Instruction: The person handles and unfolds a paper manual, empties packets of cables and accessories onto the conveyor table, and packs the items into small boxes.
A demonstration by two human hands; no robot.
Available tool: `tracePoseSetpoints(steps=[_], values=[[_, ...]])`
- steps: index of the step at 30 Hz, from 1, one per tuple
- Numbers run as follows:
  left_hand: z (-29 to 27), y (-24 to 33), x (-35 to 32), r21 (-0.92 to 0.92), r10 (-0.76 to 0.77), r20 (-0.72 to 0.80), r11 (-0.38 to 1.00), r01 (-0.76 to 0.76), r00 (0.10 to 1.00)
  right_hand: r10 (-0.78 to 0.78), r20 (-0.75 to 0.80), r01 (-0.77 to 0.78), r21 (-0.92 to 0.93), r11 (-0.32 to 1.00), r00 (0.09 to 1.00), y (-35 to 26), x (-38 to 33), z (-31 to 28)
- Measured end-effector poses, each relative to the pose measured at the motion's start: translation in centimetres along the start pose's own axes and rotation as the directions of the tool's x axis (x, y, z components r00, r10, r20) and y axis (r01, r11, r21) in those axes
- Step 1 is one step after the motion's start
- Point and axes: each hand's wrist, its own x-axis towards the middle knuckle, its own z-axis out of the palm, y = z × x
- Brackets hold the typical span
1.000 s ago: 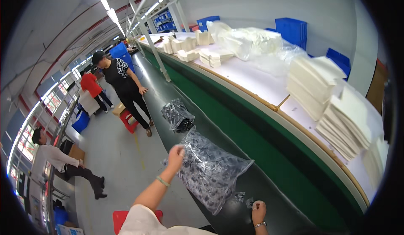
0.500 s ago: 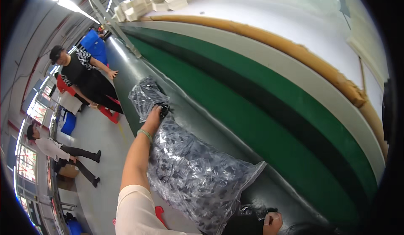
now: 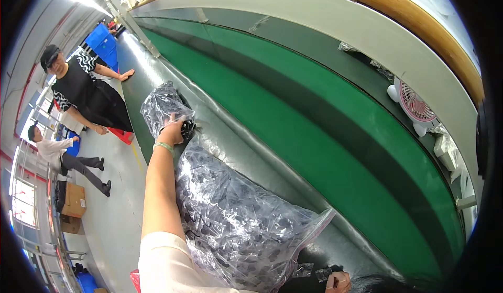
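My left arm stretches up the grey metal ledge, and my left hand [image 3: 172,129] is curled at the near end of a small clear plastic bag [image 3: 163,104] with dark contents. Glossy black pieces [image 3: 187,129] show beside its fingers; its exact grip is hidden. Nearer to me, a large clear bag [image 3: 241,219] full of small dark pieces in plastic lies along the ledge beside my forearm. At the lower edge my right hand [image 3: 338,282] is closed, with a small clear packet [image 3: 324,275] right beside its fingers. Another small packet [image 3: 303,270] lies to its left.
A green conveyor belt [image 3: 293,120] runs along the right of the metal ledge [image 3: 230,136]. Beyond it are a pink and white fan [image 3: 416,101] and a wood-edged shelf. A person in black [image 3: 91,88] stands at the ledge's far left; another person [image 3: 63,151] stands behind, near cardboard boxes [image 3: 74,199].
The view has shifted, bringing the fan into sight and moving the shelf upward. My left hand stays by the small bag, its fingers now more visible. My right hand remains closed near the packets.
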Motion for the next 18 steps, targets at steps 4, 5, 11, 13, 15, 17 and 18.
tracePoseSetpoints(steps=[4,5,11,13,15,17,18], values=[[1.9,-1.7,1.2,-0.101,0.13,-0.052,0.986,-0.135,0.99,0.068,-0.092,-0.027,0.385,0.923,0.993,4.1,-0.9,2.7],[2.9,-1.8,1.5,-0.103,0.133,-0.055,0.985,-0.138,0.99,0.207,-0.094,-0.063,0.764,0.642,0.974,6.6,-1.2,4.4],[5.4,-2.7,1.1,-0.317,0.176,-0.269,0.912,-0.26,0.947,-0.45,-0.212,0.356,-0.368,0.859,0.868,1.9,-0.1,0.8],[4.7,-2.2,0.9,-0.373,0.152,-0.215,0.9,-0.225,0.965,-0.216,-0.164,0.177,-0.225,0.958,0.963,0.1,-0.3,-0.2],[4.3,-2.2,1.0,-0.335,0.132,-0.13,0.927,-0.169,0.983,0.019,-0.074,-0.025,-0.081,0.996,0.997,-1.4,0.0,-1.0],[5.1,-3.4,0.3,-0.451,0.095,-0.216,0.873,-0.186,0.972,-0.225,-0.231,0.213,-0.078,0.974,0.946,-2.9,0.9,-1.8],[5.4,-1.6,0.0,-0.46,0.07,-0.247,0.869,-0.181,0.967,-0.215,-0.241,0.198,-0.091,0.976,0.946,-2.3,0.6,-1.4]])
